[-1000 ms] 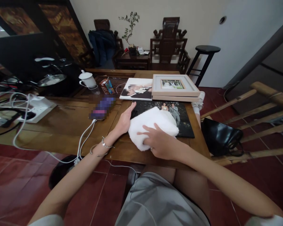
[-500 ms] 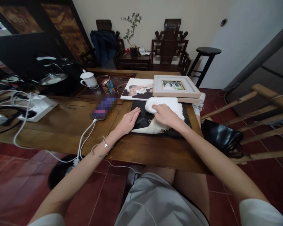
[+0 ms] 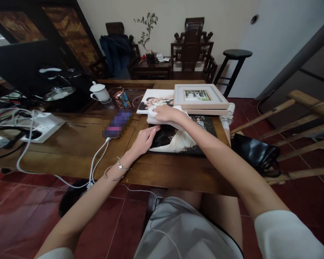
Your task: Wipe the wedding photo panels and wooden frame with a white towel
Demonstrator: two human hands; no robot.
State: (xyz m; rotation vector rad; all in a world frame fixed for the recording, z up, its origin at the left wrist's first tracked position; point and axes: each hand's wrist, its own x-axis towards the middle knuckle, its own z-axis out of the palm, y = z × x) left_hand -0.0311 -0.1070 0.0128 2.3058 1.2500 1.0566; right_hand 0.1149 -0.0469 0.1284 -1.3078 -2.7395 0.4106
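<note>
A dark photo print (image 3: 162, 139) with a pale gown in it lies flat near the table's front edge. At its upper left corner my right hand (image 3: 166, 114) grips a white cloth (image 3: 152, 117) and presses it on the print. Part of the cloth is hidden behind that hand and forearm. My left hand (image 3: 145, 139) rests flat on the print's left edge, fingers stretched out and holding nothing. Just beyond lies a white-edged photo panel (image 3: 142, 105), partly under a pale framed picture (image 3: 179, 96).
A phone (image 3: 116, 124) on a white cable lies to the left, with a power strip (image 3: 44, 129) farther left. Behind stand a lidded white cup (image 3: 100, 92), a drink carton (image 3: 122, 99) and a dark pot (image 3: 61, 99). A wooden chair (image 3: 299, 144) is at the right.
My right hand has slid the cloth left and away from me, from the print's middle to its upper left corner, uncovering its right part. My left hand has stayed in place.
</note>
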